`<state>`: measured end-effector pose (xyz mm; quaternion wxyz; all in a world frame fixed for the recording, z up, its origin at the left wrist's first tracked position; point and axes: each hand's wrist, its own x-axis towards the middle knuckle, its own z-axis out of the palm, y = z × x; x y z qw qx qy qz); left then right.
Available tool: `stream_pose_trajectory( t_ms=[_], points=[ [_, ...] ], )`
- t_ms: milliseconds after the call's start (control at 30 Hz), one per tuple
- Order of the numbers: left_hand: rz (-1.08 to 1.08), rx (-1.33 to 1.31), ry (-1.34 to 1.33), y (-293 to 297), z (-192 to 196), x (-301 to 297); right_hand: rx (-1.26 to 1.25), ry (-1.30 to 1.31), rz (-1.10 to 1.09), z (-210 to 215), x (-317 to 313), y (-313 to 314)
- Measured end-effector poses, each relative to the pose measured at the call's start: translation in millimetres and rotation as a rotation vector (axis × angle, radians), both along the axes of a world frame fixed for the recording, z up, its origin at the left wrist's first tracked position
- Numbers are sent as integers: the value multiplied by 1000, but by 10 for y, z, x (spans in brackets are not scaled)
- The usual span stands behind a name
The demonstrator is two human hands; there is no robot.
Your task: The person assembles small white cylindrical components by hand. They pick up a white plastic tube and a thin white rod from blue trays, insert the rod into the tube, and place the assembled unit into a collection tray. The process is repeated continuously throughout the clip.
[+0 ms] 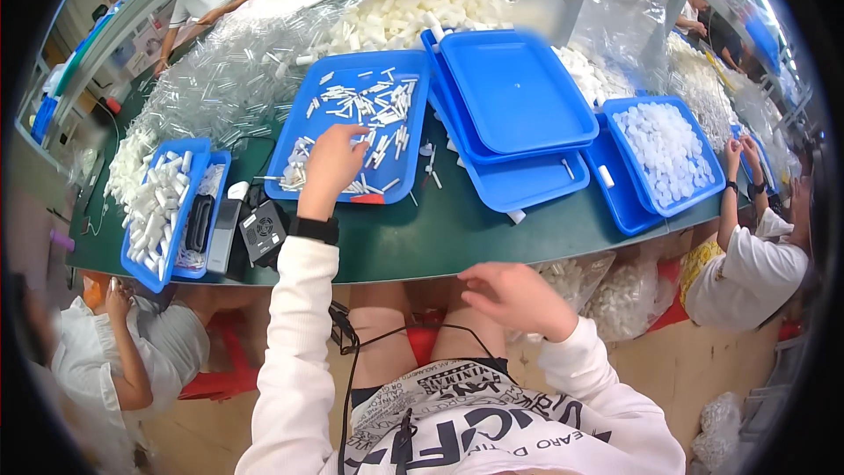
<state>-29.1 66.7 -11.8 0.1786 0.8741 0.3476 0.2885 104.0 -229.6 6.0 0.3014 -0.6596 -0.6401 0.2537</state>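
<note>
A blue tray (290, 136) lies on the green table, holding many short thin white tubes (387, 104). My left hand (334, 163) is over its near part, fingers loosely bent and parted; I see nothing held in them, though their undersides are hidden. White tubes lie close around this hand, and a small red piece (369, 199) sits at the tray's near edge. By the table's front edge, above my lap, my right hand (525, 296) hangs with its fingers loosely stretched and nothing in them. A few loose tubes (431, 154) rest on the table right of the tray.
Stacked blue trays (519, 92) stand right of centre; another tray holds round white caps (664, 149). At left, a blue bin holds white cylinders (163, 202) beside a black box-shaped device (264, 233). Heaps of clear tubes (220, 79) and cream pieces (413, 18) lie behind. Several co-workers sit around.
</note>
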Motion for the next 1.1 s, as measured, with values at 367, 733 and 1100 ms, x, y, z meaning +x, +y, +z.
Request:
stream_pose_trajectory(
  t_ms=[367, 733, 1100],
  points=[
    [36, 165, 60, 345, -427, -68, 119, 131, -189, -199, 309, -322],
    [103, -51, -125, 286, -161, -124, 71, 261, -308, -213, 517, -651],
    [-452, -82, -522, -1113, 1113, -221, 85, 197, -398, -191, 716, -891]
  ],
)
